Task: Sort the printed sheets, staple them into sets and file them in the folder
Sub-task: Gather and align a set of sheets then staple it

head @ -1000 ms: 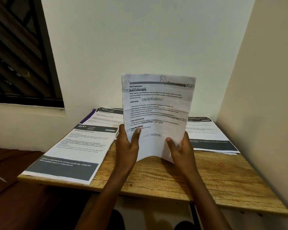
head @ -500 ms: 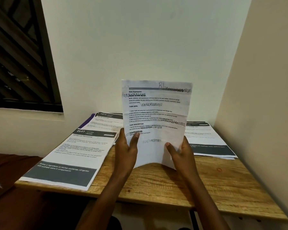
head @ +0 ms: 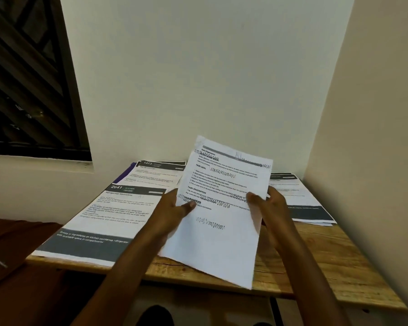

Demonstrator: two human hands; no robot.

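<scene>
You hold the sheet (head: 218, 212) tilted above the table (head: 320, 262). Your left hand (head: 172, 214) pinches its left edge, your right hand (head: 267, 205) grips its right edge. Stacks (head: 99, 222) lie on both sides.

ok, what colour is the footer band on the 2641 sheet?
Dark grey with white text, head view: the 2641 sheet lies flat on the table's left.

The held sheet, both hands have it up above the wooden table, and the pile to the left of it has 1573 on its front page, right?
Not quite. The head view shows the front page of the left pile reads 2641; 1573 is on the pile behind it. The rest holds: left hand and right hand hold the sheet above the wooden table.
</scene>
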